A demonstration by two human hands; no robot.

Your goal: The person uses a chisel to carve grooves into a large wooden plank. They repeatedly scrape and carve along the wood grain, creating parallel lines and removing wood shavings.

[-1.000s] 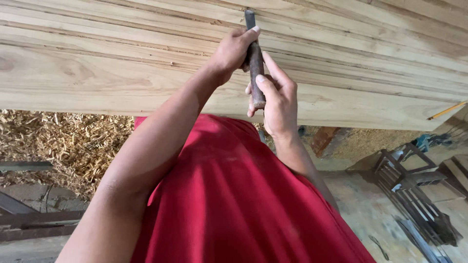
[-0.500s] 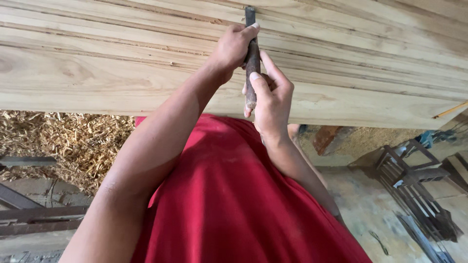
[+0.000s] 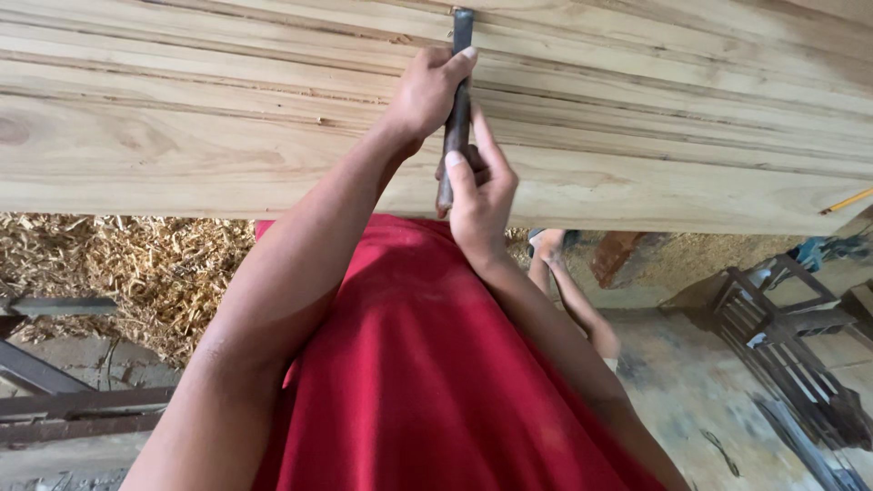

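A dark metal bar (image 3: 459, 55), like a clamp bar, runs across a stack of pale wooden boards (image 3: 182, 155) laid edge to edge. My left hand (image 3: 427, 91) grips the bar's upper part, fingers wrapped round it. My right hand (image 3: 480, 195) holds the bar's lower end near the front edge of the boards. The bar's far end is cut off by the top of the view. My red shirt (image 3: 409, 382) fills the lower middle.
Wood shavings (image 3: 136, 264) cover the ground at left, beside metal frame pieces (image 3: 55, 400). A dark metal stand (image 3: 782, 336) sits on the concrete floor at right. My sandalled foot (image 3: 550, 245) shows below the boards. A yellow pencil (image 3: 846, 202) lies at the right edge.
My right hand has shifted slightly along the bar's lower end and the view has moved a little. Both hands stay on the bar.
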